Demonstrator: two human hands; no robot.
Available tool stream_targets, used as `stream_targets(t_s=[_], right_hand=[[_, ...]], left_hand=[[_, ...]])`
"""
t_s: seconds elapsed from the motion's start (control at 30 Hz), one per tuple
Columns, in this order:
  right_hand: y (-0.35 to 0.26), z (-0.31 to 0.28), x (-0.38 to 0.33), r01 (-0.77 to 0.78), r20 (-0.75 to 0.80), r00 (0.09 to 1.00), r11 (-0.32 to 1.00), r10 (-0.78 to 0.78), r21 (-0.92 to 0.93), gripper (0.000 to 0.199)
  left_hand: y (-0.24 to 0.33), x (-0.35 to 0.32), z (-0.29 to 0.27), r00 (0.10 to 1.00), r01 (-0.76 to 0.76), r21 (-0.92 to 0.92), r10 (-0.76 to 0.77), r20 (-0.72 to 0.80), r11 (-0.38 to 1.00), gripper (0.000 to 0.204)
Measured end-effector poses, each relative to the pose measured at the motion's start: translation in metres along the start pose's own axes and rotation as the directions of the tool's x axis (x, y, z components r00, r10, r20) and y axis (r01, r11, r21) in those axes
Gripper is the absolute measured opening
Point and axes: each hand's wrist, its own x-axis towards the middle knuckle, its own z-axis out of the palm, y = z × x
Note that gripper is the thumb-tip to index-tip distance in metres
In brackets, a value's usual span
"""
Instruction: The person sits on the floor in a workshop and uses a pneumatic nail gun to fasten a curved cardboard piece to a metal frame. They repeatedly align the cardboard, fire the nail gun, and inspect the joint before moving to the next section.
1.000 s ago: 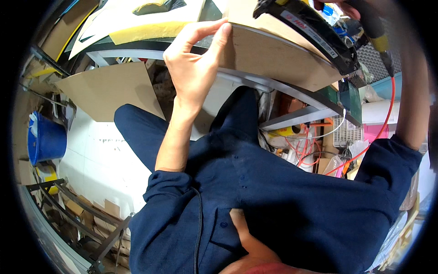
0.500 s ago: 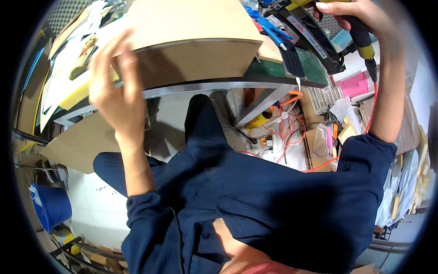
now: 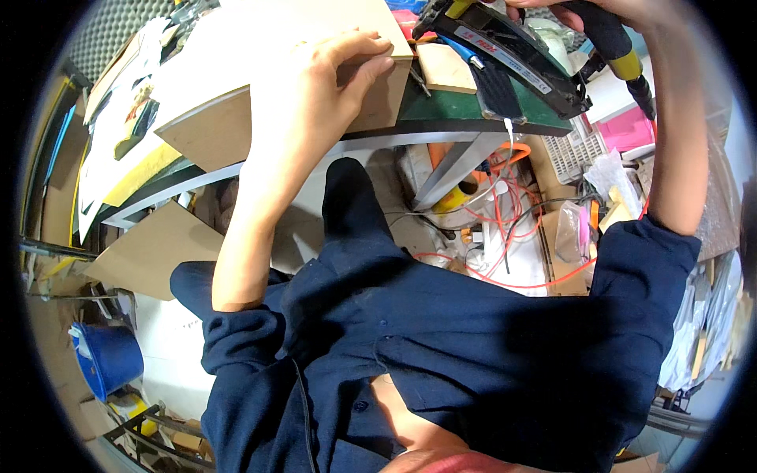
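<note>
Pinching the wooden box [image 3: 382, 98] by its edge on the tabletop [image 3: 441, 107] with my left hand [image 3: 327, 87], pneumatic nailer [image 3: 505, 59] gripped clear in my right hand [image 3: 643, 11], I judge panels [image 3: 209, 130] positioned, nailing likely unfinished.

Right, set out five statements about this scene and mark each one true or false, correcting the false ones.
1. The right hand has its grip on a black and yellow tool. True.
2. Both hands are on that tool. False: the left hand is at the right end of a brown board piece on the table.
3. A separate flat brown board shows near the person's left knee. True.
4. The bucket at the person's left is red. False: the bucket is blue.
5. A pink item lies to the right of the table, on the person's right side. True.
</note>
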Motion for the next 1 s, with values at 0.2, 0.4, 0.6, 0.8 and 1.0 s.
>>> stream_targets(t_s=[0.2, 0.4, 0.6, 0.8, 1.0], right_hand=[[-0.017, 0.008, 0.011, -0.077, -0.017, 0.997, 0.991, 0.075, -0.111, 0.041], [-0.015, 0.004, 0.019, 0.013, 0.072, 0.997, 0.988, -0.002, -0.155, 0.040], [-0.033, 0.005, 0.010, 0.029, 0.170, 0.985, 0.994, -0.010, -0.107, 0.038], [-0.038, 0.008, 0.014, 0.031, 0.161, 0.987, 0.993, -0.012, -0.117, 0.033], [-0.037, 0.007, 0.020, 0.033, 0.196, 0.980, 0.999, -0.024, -0.043, 0.032]], left_hand=[[-0.001, -0.006, -0.001, 0.998, -0.037, 0.053, 0.039, -0.040, 0.998, 0.020], [0.002, -0.001, -0.003, 0.999, -0.038, 0.028, 0.038, 0.014, 0.999, 0.020], [0.001, -0.005, 0.000, 0.999, -0.038, 0.042, 0.039, -0.024, 0.998, 0.019], [0.000, -0.005, 0.002, 0.995, -0.071, 0.041, 0.073, -0.061, 0.997, 0.019], [-0.002, -0.006, 0.003, 0.995, -0.065, 0.028, 0.067, -0.073, 0.997, 0.018]])
